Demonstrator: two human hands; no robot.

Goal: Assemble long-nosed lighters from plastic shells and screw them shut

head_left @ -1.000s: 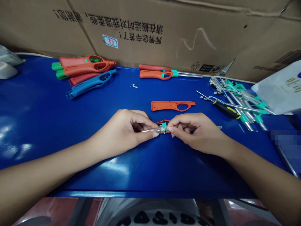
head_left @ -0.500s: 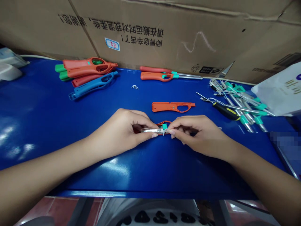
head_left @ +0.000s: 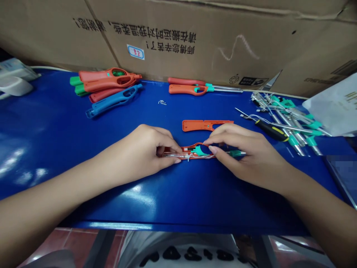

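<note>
An orange lighter half-shell (head_left: 192, 150) lies on the blue table (head_left: 83, 156) in front of me, with a clear tube, a teal trigger piece (head_left: 200, 150) and thin white wires set in it. My left hand (head_left: 150, 149) pinches the shell's left end with closed fingers. My right hand (head_left: 245, 156) is curled over the right end, its thumb and forefinger pressing near the teal trigger; a teal collar and metal rod (head_left: 237, 153) show under its fingers. A second orange half-shell (head_left: 200, 125) lies just behind, partly hidden by my right hand.
Finished orange, red and blue lighters (head_left: 108, 87) are piled at the back left. Two more lighters (head_left: 195, 88) lie at the back middle. Several metal rods with teal collars (head_left: 290, 123) and a black-yellow screwdriver (head_left: 272, 130) lie at the right. Cardboard boxes (head_left: 195, 33) wall the back.
My right hand has slid to the right along the shell, uncovering the teal trigger and wires. The left hand has kept its grip. The view has shifted slightly.
</note>
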